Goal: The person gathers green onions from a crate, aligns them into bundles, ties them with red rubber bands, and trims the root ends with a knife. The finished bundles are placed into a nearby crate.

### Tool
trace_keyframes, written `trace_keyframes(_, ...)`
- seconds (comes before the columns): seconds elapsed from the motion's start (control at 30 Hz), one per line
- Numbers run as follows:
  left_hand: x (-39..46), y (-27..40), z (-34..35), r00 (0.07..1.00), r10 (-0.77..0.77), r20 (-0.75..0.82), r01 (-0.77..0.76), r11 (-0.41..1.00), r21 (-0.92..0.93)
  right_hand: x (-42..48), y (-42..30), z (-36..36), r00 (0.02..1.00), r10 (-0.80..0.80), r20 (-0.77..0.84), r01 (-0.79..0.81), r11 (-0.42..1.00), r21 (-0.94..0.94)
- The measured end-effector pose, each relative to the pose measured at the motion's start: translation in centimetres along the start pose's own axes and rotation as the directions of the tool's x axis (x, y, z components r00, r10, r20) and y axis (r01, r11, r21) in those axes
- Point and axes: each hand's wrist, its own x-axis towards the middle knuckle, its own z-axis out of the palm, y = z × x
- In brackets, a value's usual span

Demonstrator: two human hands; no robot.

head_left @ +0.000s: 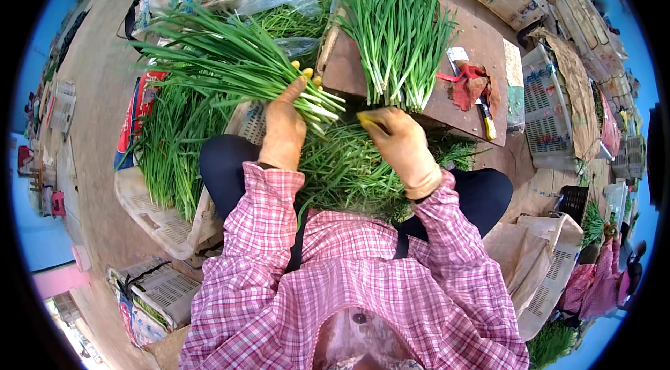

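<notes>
My left hand [287, 127], in a tan glove with yellow fingertips, is closed around a bunch of garlic chives [235, 64]. Its leaves fan to the upper left and the pale stem ends point right. My right hand [395, 142], gloved the same way, is curled with thumb and finger together below the table's near edge. No item shows in it, though its fingertips are partly hidden. Just beyond it, a second pile of chives [395, 40] lies on a low brown table [481, 45], pale ends towards me. Loose green leaves [350, 166] are heaped between my knees.
On the table's right lie a cleaver-like blade [458, 56], a red cloth [468, 88] and a yellow-handled knife [488, 121]. A white plastic crate [157, 223] with more chives [175, 145] stands at my left. Stacked crates [547, 108] line the right; another person [596, 281] is far right.
</notes>
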Motion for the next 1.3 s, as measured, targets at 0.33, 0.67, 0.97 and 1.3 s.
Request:
trace_keyframes(0.33, -2.7, -2.7, 0.6, 0.988, -0.035, 0.15, 0.036, 0.999, -0.006, 3.5, -2.5, 3.5, 0.986, -0.031, 0.163, 0.091, 0.923, -0.373)
trace_keyframes(0.67, -1.4, -2.0, -1.3, 0.995, -0.096, 0.031, 0.1, 0.981, -0.165, 1.1, -1.7, 1.1, 0.995, 0.08, -0.051, -0.07, 0.983, 0.172)
trace_keyframes(0.97, -2.5, -2.7, 1.1, 0.987, -0.09, 0.132, 0.116, 0.971, -0.211, 1.9, 1.0, 5.3, 0.956, 0.288, 0.055, -0.253, 0.716, 0.651)
trace_keyframes(1.3, -2.7, -2.4, 3.5, 0.972, -0.006, 0.233, -0.029, 0.988, 0.149, 5.6, 0.4, -0.6, 0.985, 0.152, 0.087, -0.172, 0.932, 0.32)
